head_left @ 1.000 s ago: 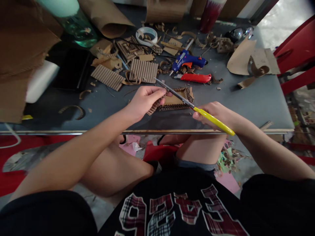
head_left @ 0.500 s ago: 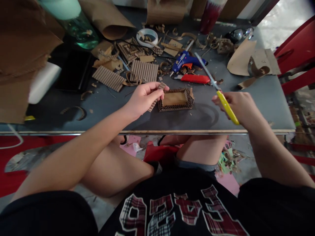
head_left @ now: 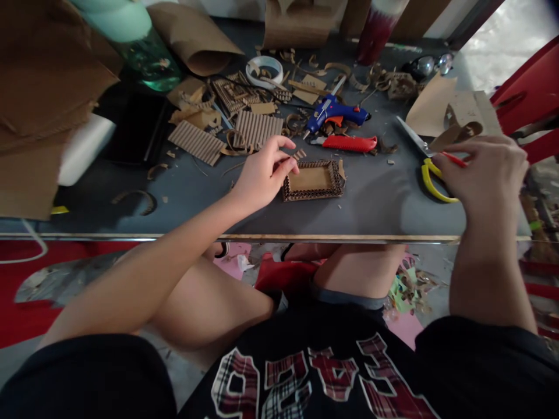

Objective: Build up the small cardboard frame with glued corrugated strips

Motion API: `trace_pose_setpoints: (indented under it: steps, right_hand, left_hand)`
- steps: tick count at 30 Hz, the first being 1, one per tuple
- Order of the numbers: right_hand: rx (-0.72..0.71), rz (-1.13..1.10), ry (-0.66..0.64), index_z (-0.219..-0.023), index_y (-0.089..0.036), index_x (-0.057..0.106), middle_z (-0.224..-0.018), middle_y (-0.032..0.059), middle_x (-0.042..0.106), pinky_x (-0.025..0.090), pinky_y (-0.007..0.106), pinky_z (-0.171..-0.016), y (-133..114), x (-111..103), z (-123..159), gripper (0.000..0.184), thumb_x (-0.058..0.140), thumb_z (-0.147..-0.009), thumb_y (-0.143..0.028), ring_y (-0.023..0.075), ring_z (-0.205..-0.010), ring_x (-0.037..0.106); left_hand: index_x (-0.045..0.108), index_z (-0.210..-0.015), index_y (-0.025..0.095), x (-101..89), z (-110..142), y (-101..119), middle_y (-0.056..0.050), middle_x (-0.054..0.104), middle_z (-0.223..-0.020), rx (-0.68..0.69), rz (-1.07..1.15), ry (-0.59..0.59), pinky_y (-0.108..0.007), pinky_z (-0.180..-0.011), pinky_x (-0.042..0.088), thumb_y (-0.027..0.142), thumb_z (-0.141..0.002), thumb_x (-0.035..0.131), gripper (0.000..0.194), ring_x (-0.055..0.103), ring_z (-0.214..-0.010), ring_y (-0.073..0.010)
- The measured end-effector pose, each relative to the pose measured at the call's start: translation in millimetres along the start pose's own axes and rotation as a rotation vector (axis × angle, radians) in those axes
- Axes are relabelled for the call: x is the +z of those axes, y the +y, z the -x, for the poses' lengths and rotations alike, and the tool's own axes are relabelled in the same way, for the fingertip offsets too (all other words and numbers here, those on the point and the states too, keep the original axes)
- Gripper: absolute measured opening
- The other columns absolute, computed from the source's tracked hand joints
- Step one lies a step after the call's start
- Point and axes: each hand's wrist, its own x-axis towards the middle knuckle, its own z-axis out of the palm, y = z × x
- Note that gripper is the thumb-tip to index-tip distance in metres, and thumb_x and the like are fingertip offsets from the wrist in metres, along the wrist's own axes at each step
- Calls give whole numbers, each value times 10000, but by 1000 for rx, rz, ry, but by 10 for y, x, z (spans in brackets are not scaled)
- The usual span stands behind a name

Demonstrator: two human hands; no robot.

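My left hand (head_left: 264,174) is over the left end of a small rectangular cardboard frame (head_left: 311,178) with corrugated walls and a flat brown bottom. Its thumb and fingers are pinched together at a tiny corrugated cardboard piece (head_left: 300,155), partly hidden by the fingertips. Off to the right, my right hand (head_left: 487,171) grips the scissors (head_left: 430,160) by their yellow and red handles. The blades point away to the far left, low over the tabletop; contact with it is hard to tell.
Behind the frame lie a red utility knife (head_left: 349,143), a blue glue gun (head_left: 336,112), corrugated sheets (head_left: 257,128) and a white tape roll (head_left: 264,71) among scraps. Bottles (head_left: 151,58) stand at the back. Brown paper (head_left: 434,107) lies at right, glasses (head_left: 428,65) behind it.
My right hand has moved right with the scissors, which have turned and lowered toward the table. My left hand stays near the frame; the corrugated strip beneath it no longer shows.
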Motion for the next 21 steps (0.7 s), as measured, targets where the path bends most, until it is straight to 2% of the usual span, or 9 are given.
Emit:
trace_pose_setpoints:
  steps: [1, 2, 4, 6, 8, 10, 13, 18, 21]
  right_hand:
    - [-114, -136, 36, -1070, -109, 785, -1064, 207, 757, 465, 417, -854, -167, -10, 66, 284, 716, -870, -299, 271, -1054, 667]
    - [-270, -290, 1, -1098, -126, 773, -1055, 175, 765, 503, 389, -836, -355, -6, 137, 314, 726, -859, -325, 242, -959, 691]
    - [-577, -561, -54, -1204, -136, 721, -1104, 143, 763, 548, 359, -833, -744, 54, 275, 417, 715, -869, -385, 227, -951, 704]
    - [-790, -634, -63, -1197, -189, 715, -1109, 94, 768, 547, 400, -910, -1079, 165, 367, 411, 686, -888, -459, 246, -1010, 706]
    - [-921, -607, -94, -1095, -224, 743, -1051, 65, 770, 539, 419, -916, -1311, 278, 384, 313, 595, -946, -457, 248, -1009, 705]
    - [-964, -579, -96, -1009, -231, 756, -990, 56, 762, 530, 429, -901, -1430, 351, 330, 306, 506, -991, -407, 239, -974, 702]
    - [-933, -558, -66, -977, -238, 757, -962, 58, 752, 511, 446, -904, -1445, 388, 186, 323, 470, -998, -385, 246, -978, 692]
    - [-894, -608, -38, -923, -242, 757, -926, 53, 766, 523, 438, -875, -1273, 535, 56, 303, 514, -964, -419, 241, -914, 708]
    - [-897, -632, -75, -903, -252, 758, -920, 48, 775, 538, 428, -850, -1166, 675, 48, 289, 541, -941, -440, 237, -890, 713]
  left_hand:
    - [556, -1235, 190, 18, -3, 25, -25, 728, -882, 18, -47, -8, -254, -765, 523, 226, -960, 535, 278, 630, -673, -118]
    - [559, -1237, 187, 35, -2, 51, -30, 737, -900, 38, -104, -16, -259, -795, 522, 226, -958, 544, 282, 653, -722, -130]
    - [563, -1258, 182, 63, 15, 92, -45, 752, -958, 83, -245, -24, -265, -828, 519, 227, -949, 559, 312, 690, -819, -156]
    - [573, -1279, 182, 75, 50, 112, -59, 757, -1015, 135, -395, -36, -264, -838, 517, 237, -946, 560, 337, 712, -905, -179]
    - [587, -1291, 188, 65, 90, 114, -63, 760, -1043, 196, -500, -50, -260, -837, 518, 255, -957, 539, 343, 721, -953, -192]
    - [584, -1322, 190, 27, 114, 103, -71, 761, -1077, 247, -526, -51, -262, -850, 521, 274, -969, 531, 367, 721, -996, -199]
    - [609, -1324, 195, -71, 91, 73, -80, 756, -1135, 244, -477, -1, -314, -943, 512, 297, -965, 564, 376, 704, -1070, -220]
    - [775, -1034, 224, -179, -59, -14, -58, 772, -1082, 182, -371, 65, -380, -1006, 486, 309, -944, 627, 192, 691, -1058, -237]
    - [790, -982, 238, -144, -148, -69, -41, 773, -1027, 199, -337, 66, -412, -1024, 476, 298, -904, 681, 147, 665, -1059, -241]
